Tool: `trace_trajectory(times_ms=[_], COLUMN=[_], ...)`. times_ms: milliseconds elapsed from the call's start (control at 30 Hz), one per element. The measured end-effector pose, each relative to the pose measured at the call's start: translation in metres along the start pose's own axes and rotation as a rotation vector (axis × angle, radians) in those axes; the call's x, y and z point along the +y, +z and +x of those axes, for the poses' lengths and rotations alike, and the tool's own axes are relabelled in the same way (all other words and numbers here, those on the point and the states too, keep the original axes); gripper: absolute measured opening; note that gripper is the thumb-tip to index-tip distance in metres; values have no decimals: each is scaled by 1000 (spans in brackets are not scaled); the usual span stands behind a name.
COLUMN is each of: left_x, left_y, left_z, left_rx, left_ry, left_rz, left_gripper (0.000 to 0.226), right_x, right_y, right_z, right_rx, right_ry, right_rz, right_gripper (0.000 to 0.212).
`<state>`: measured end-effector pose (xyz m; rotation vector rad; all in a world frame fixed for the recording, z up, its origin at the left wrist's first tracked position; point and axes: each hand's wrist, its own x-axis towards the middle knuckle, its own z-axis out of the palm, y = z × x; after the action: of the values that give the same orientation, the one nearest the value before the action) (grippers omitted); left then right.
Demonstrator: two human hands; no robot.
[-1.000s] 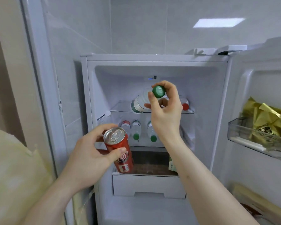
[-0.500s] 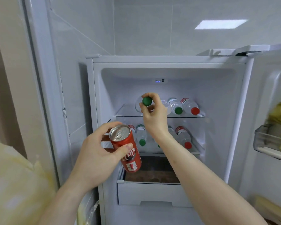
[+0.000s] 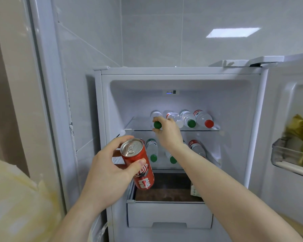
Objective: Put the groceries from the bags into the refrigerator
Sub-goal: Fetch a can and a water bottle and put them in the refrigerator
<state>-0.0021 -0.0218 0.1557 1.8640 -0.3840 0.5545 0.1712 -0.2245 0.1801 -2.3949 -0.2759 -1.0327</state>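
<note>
The right hand [image 3: 168, 132] reaches into the open white refrigerator [image 3: 180, 72] and pinches the green cap of a clear plastic water bottle [image 3: 156, 117], which lies on its side at the left end of the glass upper shelf [image 3: 135, 124], cap toward the door. The left hand [image 3: 110, 170] waits in front of the lower shelf, fingers and thumb wrapped round a tall red drink can with a silver top [image 3: 138, 163], held tilted.

The step in hand looks like seating that bottle in its row. To do it well, I would push it straight back until the whole body rests on the glass, parallel to its neighbour and just beside it, and let go only once it does not roll; a round bottle on smooth glass can creep toward the open left side. The can should stay clear of the shelf edge meanwhile.

Counted, the upper shelf carries four lying bottles: the held one, a white-capped bottle [image 3: 173, 117] partly behind the hand, a second green-capped bottle [image 3: 188, 118] and a red-capped bottle [image 3: 203, 119]. The lower shelf shows at least three bottles, two green caps among them, with more possibly hidden behind the can and forearm. There is one can. A pale carton corner [image 3: 193, 190] sits in the open white drawer [image 3: 170, 215], and crinkled yellow-gold packets [image 3: 299, 131] fill the clear door bin [image 3: 287, 154].
</note>
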Motion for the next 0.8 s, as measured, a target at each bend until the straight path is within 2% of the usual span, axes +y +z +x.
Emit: trace_trajectory(times_ms=[167,333,567,800], left_x=[4,9,8,8], left_y=[1,7,25,67], left_z=[-4,-16,-37,-66], left_rx=[-12,-29,-96,-295], left_ry=[21,50,88,100], left_rz=[-8,-28,-60,-158], left_gripper=[53,52,55,54], right_x=[2,-10,-14,1], right_y=[-7,-34,-94,-166], right_z=[-7,-43,-161,-286], right_rx=[-1,-17,-168,-303], right_ry=[31,97,253,379], right_rz=[-36,42,294,265], right_gripper=[28,48,45,41])
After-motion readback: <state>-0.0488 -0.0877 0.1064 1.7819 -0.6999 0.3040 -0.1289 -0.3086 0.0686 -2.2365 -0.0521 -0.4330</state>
